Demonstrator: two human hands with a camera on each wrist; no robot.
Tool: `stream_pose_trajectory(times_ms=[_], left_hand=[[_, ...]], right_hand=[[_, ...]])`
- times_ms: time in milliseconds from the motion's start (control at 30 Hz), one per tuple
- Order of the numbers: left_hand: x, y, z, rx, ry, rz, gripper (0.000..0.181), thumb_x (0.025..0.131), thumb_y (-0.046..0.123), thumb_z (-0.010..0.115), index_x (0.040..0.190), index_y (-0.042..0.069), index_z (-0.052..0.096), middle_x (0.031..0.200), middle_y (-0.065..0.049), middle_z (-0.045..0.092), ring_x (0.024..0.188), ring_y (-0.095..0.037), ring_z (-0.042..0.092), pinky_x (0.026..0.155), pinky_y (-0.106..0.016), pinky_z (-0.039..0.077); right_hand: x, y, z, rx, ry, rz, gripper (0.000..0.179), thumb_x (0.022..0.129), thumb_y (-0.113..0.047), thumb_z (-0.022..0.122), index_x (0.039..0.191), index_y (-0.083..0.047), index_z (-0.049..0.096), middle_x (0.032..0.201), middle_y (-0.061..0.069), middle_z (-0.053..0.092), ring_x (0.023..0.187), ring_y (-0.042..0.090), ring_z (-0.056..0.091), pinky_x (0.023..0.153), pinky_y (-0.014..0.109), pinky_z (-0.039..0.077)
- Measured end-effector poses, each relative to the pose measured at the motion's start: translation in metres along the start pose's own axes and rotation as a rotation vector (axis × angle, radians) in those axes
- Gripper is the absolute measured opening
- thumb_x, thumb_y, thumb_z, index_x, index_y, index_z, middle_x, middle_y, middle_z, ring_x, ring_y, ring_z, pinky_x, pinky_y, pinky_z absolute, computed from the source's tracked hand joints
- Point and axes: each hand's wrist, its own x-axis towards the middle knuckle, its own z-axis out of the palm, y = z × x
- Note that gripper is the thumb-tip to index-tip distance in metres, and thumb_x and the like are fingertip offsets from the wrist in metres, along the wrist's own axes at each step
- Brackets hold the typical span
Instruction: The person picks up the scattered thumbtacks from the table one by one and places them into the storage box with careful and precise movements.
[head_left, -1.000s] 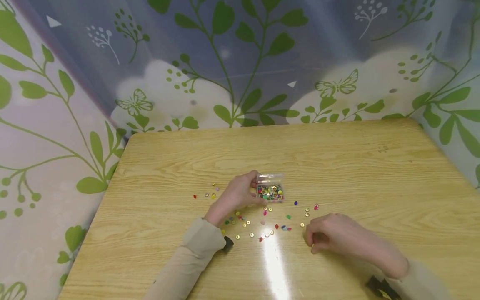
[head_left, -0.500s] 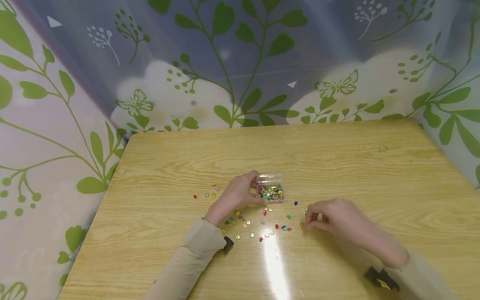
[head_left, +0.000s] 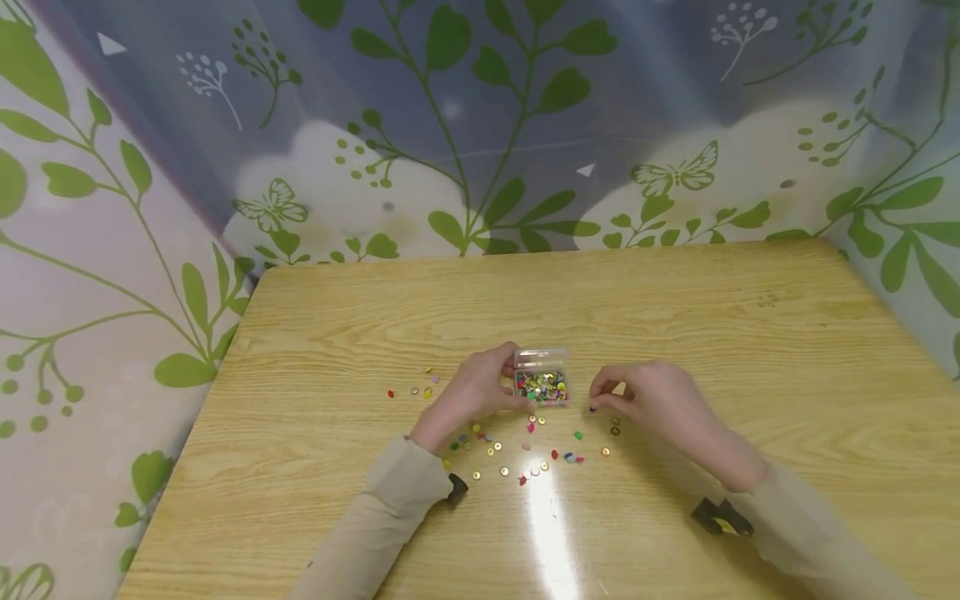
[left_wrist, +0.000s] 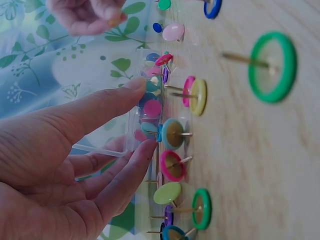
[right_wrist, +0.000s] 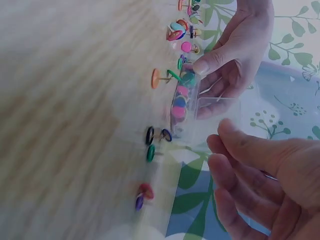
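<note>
My left hand [head_left: 472, 385] grips the left side of a small clear plastic box [head_left: 542, 400], its lid raised at the back. Colourful thumbtacks [head_left: 543, 385] fill the box. In the left wrist view, thumb and fingers reach around the box's near end. Just right of the box, my right hand [head_left: 660, 396] has thumb and fingertips drawn together close over a dark blue thumbtack [head_left: 592, 409]. A small orange-yellow thumbtack [left_wrist: 118, 20] shows between the right fingertips in the left wrist view; in the right wrist view it is hidden.
Loose thumbtacks lie scattered on the wooden table [head_left: 675, 300], mostly in front of the box, such as a green one [head_left: 578, 435] and a red one [head_left: 391, 393]. Several point upward. A leaf-patterned curtain [head_left: 420, 125] hangs behind the table.
My right hand has moved up and leftward over the table, from the front right to beside the box. The left hand and the box have stayed in place.
</note>
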Motion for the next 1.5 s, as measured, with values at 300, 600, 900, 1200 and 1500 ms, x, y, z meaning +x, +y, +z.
stream_pose_trajectory(times_ms=[300, 600, 900, 1200, 1500], left_hand=[[0.000, 0.001, 0.001, -0.001, 0.000, 0.006, 0.047, 0.076, 0.022, 0.091, 0.107, 0.012, 0.058, 0.120, -0.009, 0.068, 0.092, -0.019, 0.069, 0.086, -0.035, 0.056], [0.001, 0.002, 0.001, 0.003, 0.004, 0.011, 0.054, 0.074, 0.020, 0.091, 0.118, 0.012, 0.060, 0.120, -0.008, 0.069, 0.091, -0.018, 0.068, 0.084, -0.034, 0.056], [0.002, 0.002, 0.001, 0.015, 0.008, 0.017, 0.049, 0.075, 0.020, 0.091, 0.112, 0.012, 0.060, 0.119, -0.008, 0.069, 0.092, -0.018, 0.068, 0.085, -0.034, 0.056], [0.000, 0.002, 0.000, 0.019, 0.010, -0.003, 0.048, 0.075, 0.021, 0.091, 0.109, 0.012, 0.059, 0.118, -0.008, 0.066, 0.093, -0.019, 0.066, 0.088, -0.036, 0.055], [-0.001, 0.001, 0.000, 0.022, 0.012, 0.001, 0.047, 0.076, 0.021, 0.091, 0.108, 0.012, 0.058, 0.118, -0.009, 0.066, 0.096, -0.021, 0.065, 0.089, -0.037, 0.054]], right_hand=[[0.022, -0.010, 0.008, 0.042, 0.048, -0.018, 0.004, 0.088, -0.018, 0.080, 0.092, -0.018, 0.079, 0.082, -0.002, 0.077, 0.056, 0.005, 0.064, 0.041, 0.021, 0.035], [0.031, -0.013, 0.007, 0.092, 0.083, 0.028, 0.005, 0.088, -0.018, 0.079, 0.093, -0.017, 0.078, 0.087, 0.002, 0.078, 0.058, 0.009, 0.067, 0.040, 0.021, 0.035], [0.029, -0.004, 0.008, 0.066, 0.051, 0.050, 0.009, 0.091, -0.016, 0.076, 0.099, -0.016, 0.079, 0.096, 0.004, 0.078, 0.060, 0.010, 0.067, 0.044, 0.022, 0.042], [0.016, 0.018, -0.011, 0.022, 0.043, 0.086, 0.009, 0.093, -0.019, 0.074, 0.100, -0.016, 0.079, 0.099, 0.005, 0.078, 0.065, 0.013, 0.068, 0.048, 0.026, 0.044], [-0.008, 0.040, -0.017, 0.011, -0.126, 0.051, 0.012, 0.085, -0.009, 0.080, 0.093, -0.019, 0.078, 0.087, -0.006, 0.076, 0.061, 0.005, 0.060, 0.053, 0.027, 0.048]])
